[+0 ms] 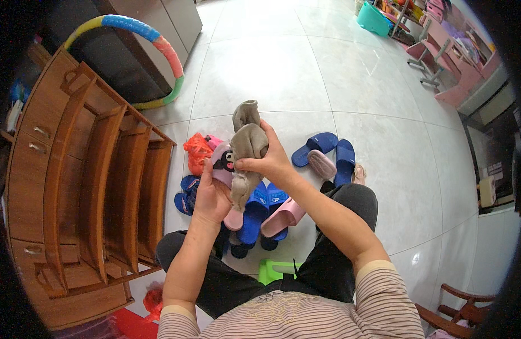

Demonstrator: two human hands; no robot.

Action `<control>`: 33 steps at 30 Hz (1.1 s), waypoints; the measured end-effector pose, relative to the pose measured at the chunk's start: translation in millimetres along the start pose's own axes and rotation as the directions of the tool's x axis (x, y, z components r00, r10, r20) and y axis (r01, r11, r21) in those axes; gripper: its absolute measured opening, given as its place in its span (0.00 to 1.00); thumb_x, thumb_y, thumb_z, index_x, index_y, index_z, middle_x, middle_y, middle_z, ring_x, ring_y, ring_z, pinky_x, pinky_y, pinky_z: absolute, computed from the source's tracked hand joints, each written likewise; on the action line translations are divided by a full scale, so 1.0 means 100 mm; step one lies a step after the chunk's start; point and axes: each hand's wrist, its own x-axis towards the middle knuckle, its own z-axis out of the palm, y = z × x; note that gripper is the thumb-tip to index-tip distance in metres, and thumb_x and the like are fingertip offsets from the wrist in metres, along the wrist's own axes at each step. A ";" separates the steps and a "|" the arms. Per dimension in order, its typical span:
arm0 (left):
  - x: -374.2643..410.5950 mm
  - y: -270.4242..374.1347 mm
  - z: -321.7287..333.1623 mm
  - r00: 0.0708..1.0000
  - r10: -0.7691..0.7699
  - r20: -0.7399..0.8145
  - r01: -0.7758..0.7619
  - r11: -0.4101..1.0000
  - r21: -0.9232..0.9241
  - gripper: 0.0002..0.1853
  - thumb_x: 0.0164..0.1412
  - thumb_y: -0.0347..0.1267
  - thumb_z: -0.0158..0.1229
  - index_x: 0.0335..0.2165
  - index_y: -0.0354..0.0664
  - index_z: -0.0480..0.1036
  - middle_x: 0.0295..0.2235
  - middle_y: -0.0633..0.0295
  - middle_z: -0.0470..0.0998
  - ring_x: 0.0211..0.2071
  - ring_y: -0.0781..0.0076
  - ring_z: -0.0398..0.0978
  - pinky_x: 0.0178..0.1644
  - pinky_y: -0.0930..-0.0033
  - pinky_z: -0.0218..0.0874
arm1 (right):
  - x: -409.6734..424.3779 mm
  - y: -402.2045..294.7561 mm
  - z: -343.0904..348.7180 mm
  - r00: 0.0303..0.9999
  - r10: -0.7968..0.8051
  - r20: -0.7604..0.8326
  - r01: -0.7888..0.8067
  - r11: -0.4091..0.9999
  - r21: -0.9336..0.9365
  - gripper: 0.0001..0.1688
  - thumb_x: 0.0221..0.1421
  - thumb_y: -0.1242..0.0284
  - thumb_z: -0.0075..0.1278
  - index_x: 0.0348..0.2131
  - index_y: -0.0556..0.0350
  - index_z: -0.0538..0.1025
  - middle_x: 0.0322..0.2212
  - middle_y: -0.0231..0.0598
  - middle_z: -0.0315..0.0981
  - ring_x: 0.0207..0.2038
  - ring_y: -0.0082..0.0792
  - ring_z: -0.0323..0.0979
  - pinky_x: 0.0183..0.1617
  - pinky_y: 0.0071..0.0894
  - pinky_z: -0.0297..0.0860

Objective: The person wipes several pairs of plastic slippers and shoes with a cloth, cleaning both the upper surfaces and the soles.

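My left hand (213, 199) grips a pink slide slipper (221, 169) with a black cartoon figure on its strap. In my right hand (272, 156) is a bunched grey-brown cloth (248, 144), which lies against the slipper and covers part of it. Below my hands, on the floor, are bright blue slides (254, 216) and a pink slide (281, 218) resting partly over one of them. Dark blue flip-flops (186, 197) lie left of my left hand. To the right are navy slides (345, 156) and an overturned pink slipper (321, 164).
A wooden shoe cabinet (25, 182) stands at left with its slatted rack (112, 186) tilted out. A multicoloured hoop (131, 25) leans behind it. An orange-red plastic bag (197, 152) sits near the slippers. A green stool (269, 271) is beneath me; a pink desk (455, 72) is far right.
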 end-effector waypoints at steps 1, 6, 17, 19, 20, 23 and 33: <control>0.00 -0.01 -0.02 1.000 -0.022 0.010 0.023 1.000 -0.021 0.30 0.63 0.49 0.43 0.56 0.42 0.56 0.54 0.55 0.64 0.55 0.61 0.63 0.59 0.57 0.55 | -0.01 -0.04 0.03 1.000 -0.006 -0.001 0.006 0.999 -0.045 0.59 0.31 0.74 0.67 0.58 0.61 0.50 0.48 0.46 0.63 0.50 0.34 0.64 0.54 0.33 0.63; 0.00 -0.04 0.11 0.987 -0.120 0.111 0.121 0.993 0.003 0.34 0.63 0.50 0.43 0.58 0.41 0.51 0.56 0.57 0.60 0.57 0.62 0.59 0.58 0.57 0.55 | 0.14 0.07 -0.08 0.990 -0.051 -0.132 0.030 0.987 -0.155 0.57 0.28 0.73 0.65 0.57 0.65 0.53 0.46 0.49 0.64 0.49 0.38 0.66 0.52 0.33 0.64; -0.15 0.42 -0.03 0.924 0.279 -0.263 0.026 0.639 0.769 0.22 0.60 0.45 0.52 0.42 0.38 0.71 0.38 0.60 0.75 0.38 0.73 0.74 0.32 0.74 0.68 | 0.27 -0.22 -0.24 0.985 0.074 -0.155 -0.060 0.994 0.093 0.50 0.36 0.74 0.64 0.55 0.63 0.55 0.42 0.46 0.66 0.43 0.34 0.70 0.45 0.32 0.69; -0.08 0.20 -0.02 0.973 -0.039 -0.228 0.097 0.963 0.250 0.27 0.61 0.50 0.47 0.48 0.39 0.68 0.44 0.59 0.73 0.44 0.68 0.72 0.39 0.66 0.69 | 0.25 -0.19 -0.23 0.987 0.085 -0.135 -0.066 0.988 0.137 0.48 0.37 0.74 0.64 0.54 0.63 0.56 0.42 0.45 0.66 0.42 0.33 0.70 0.45 0.31 0.69; -0.08 0.09 0.00 0.974 -0.129 -0.185 0.165 0.968 0.191 0.33 0.61 0.55 0.43 0.54 0.42 0.60 0.51 0.59 0.68 0.50 0.62 0.68 0.51 0.57 0.63 | 0.25 -0.17 -0.19 0.988 0.084 -0.128 -0.066 0.988 0.140 0.47 0.37 0.74 0.64 0.54 0.63 0.56 0.42 0.45 0.66 0.42 0.33 0.70 0.44 0.31 0.69; -0.11 0.02 0.03 0.982 -0.156 -0.106 0.169 0.977 0.129 0.33 0.60 0.55 0.44 0.55 0.45 0.59 0.51 0.60 0.67 0.50 0.63 0.68 0.52 0.58 0.63 | 0.23 -0.16 -0.17 0.984 0.091 -0.156 -0.075 0.991 0.108 0.41 0.39 0.72 0.64 0.50 0.62 0.60 0.39 0.42 0.68 0.39 0.31 0.70 0.43 0.29 0.69; 0.26 0.09 -0.36 0.972 0.098 -0.215 -0.072 0.990 0.124 0.29 0.59 0.49 0.51 0.53 0.47 0.60 0.48 0.57 0.69 0.48 0.60 0.70 0.51 0.55 0.65 | -0.14 -0.09 0.01 0.909 -0.414 0.036 0.316 0.632 -0.707 0.31 0.35 0.69 0.61 0.44 0.50 0.70 0.34 0.42 0.71 0.35 0.39 0.73 0.34 0.34 0.71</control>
